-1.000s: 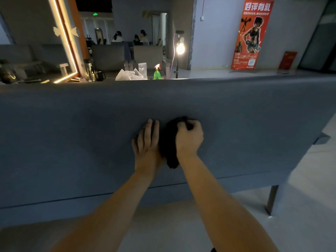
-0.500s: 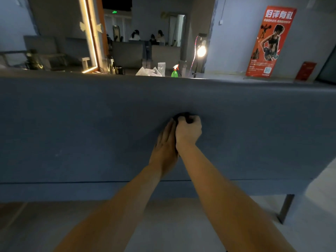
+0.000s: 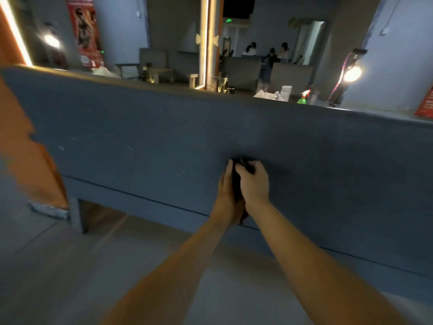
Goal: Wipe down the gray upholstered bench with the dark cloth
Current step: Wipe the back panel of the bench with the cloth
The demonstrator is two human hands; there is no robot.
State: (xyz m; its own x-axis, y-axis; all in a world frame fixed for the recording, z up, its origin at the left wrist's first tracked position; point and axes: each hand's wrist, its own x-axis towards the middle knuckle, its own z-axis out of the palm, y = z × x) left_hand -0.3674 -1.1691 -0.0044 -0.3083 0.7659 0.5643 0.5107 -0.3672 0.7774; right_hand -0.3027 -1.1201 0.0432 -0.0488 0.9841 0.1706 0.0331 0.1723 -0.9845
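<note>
The gray upholstered bench [image 3: 140, 146] stretches across the view, tilted down to the right, with its left leg [image 3: 77, 216] standing on the floor. The dark cloth [image 3: 237, 186] lies bunched on the bench top between my two hands. My right hand [image 3: 254, 181] grips the cloth's upper part with curled fingers. My left hand [image 3: 226, 186] lies with straight fingers against the cloth's left side, touching the right hand. Most of the cloth is hidden by the hands.
An orange wall edge [image 3: 28, 160] stands close at the left. Beyond the bench are a lit mirror frame [image 3: 206, 43], a green spray bottle [image 3: 303, 98], white bags [image 3: 269, 95], a lamp [image 3: 351, 73] and several seated people [image 3: 269, 52]. Gray floor [image 3: 70, 266] lies in front.
The view has swung left and tilted, bringing the bench's left end and the orange wall into sight. My hands stay pressed together on the cloth, which now shows between them.
</note>
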